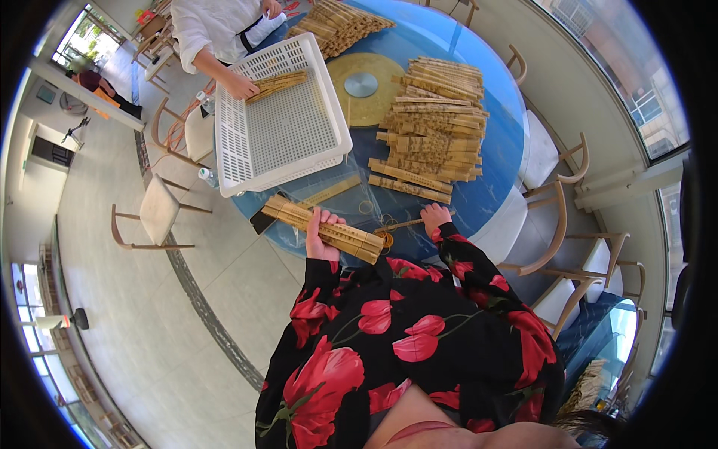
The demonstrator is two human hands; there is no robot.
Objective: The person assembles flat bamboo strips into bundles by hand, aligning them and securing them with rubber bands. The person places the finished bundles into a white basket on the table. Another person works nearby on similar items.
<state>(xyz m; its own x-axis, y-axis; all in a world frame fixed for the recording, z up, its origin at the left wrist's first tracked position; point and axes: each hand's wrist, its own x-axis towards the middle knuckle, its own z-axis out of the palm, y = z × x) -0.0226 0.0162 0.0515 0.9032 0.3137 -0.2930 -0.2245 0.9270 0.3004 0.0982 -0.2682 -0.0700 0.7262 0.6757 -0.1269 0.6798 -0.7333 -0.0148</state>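
Note:
My left hand (321, 233) is wrapped round a bundle of flat bamboo strips (351, 238) with dark markings, held tilted above the near table edge. In my right hand (435, 218) is the end of one thin bamboo strip (405, 224), which points left toward the bundle. Thin rubber bands (385, 239) lie around that strip's far end, by the table edge. Farther in, a large heap of marked bamboo strips (437, 123) covers the right of the table, with a few loose strips at its near side.
A white perforated plastic basket (340, 127) sits on the round blue table (501, 112). A co-worker's hand (241, 86) touches strips inside it. Another strip pile (333, 26) lies at the back near a gold disc (374, 63). Chairs (161, 209) stand around; a small bottle (208, 176) is beside the basket.

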